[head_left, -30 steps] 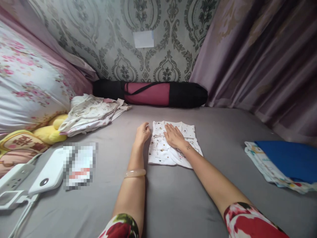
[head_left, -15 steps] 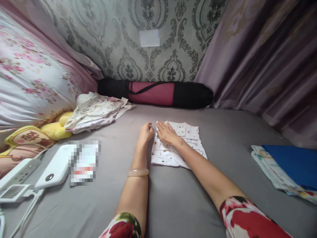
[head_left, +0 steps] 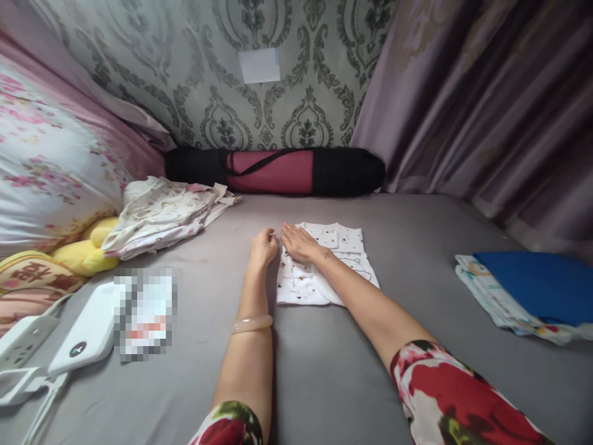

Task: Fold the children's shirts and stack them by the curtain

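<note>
A folded white baby garment (head_left: 303, 292) with small dark prints and a bear outline lies flat on the grey bed sheet in front of me. My right hand (head_left: 299, 244) rests flat on its upper left part, palm down and fingers stretched out. Just beyond the garment's left edge is my left hand (head_left: 264, 247), its fingers curled in, with no cloth visible in them. A pale bangle (head_left: 252, 324) circles my left forearm. The right forearm covers part of the garment's lower right side.
A pile of pale clothes (head_left: 162, 213) lies at the back left, near a yellow plush (head_left: 86, 256). A white power bank (head_left: 88, 327) and power strip (head_left: 23, 346) sit at left. Folded clothes with a blue piece (head_left: 532, 284) lie right. A black-and-pink bag (head_left: 273, 172) lines the wall.
The camera view has turned slightly to the right, so the scene sits further left. Both hands keep nearly the same place at the garment.
</note>
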Action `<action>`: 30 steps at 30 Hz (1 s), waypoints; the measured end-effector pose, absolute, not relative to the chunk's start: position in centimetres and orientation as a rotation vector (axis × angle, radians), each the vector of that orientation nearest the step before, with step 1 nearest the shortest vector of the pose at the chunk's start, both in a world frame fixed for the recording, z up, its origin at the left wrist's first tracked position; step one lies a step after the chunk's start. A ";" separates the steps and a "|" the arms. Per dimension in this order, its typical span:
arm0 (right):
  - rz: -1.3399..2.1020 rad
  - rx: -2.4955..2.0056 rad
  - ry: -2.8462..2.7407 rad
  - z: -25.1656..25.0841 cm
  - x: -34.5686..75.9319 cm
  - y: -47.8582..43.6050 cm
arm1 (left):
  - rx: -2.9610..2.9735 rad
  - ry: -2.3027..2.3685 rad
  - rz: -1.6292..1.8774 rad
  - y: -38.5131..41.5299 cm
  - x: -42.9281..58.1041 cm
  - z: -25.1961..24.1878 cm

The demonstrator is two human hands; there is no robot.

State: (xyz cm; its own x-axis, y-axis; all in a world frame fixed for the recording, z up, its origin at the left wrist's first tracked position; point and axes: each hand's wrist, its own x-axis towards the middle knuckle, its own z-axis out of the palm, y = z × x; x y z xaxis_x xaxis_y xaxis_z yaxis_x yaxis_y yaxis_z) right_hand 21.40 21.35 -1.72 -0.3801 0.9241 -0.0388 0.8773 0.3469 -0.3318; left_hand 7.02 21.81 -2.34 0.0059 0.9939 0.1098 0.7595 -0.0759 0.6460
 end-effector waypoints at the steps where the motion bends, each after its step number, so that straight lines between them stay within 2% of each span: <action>1: 0.422 -1.650 -2.408 -1.6 21.7 21.1 | 1.888 1.799 0.781 21.8 7.0 -2.3; 7: 0.233 -1.814 -2.229 -2.8 22.9 19.0 | 1.897 1.802 0.765 21.9 7.2 -2.1; 14: 0.434 -1.743 -2.179 -2.1 24.2 18.0 | 2.010 1.758 0.745 21.1 8.3 -1.2; 21: 0.487 -1.729 -2.169 -1.9 29.2 10.8 | 2.228 1.423 0.786 20.6 11.2 -1.9; 25: 0.449 -1.839 -2.204 -2.0 32.0 7.2 | 2.410 1.259 0.609 19.8 12.9 -2.9; 30: 0.331 -1.874 -2.215 -1.3 34.2 5.2 | 2.485 1.323 0.366 18.9 13.7 -3.8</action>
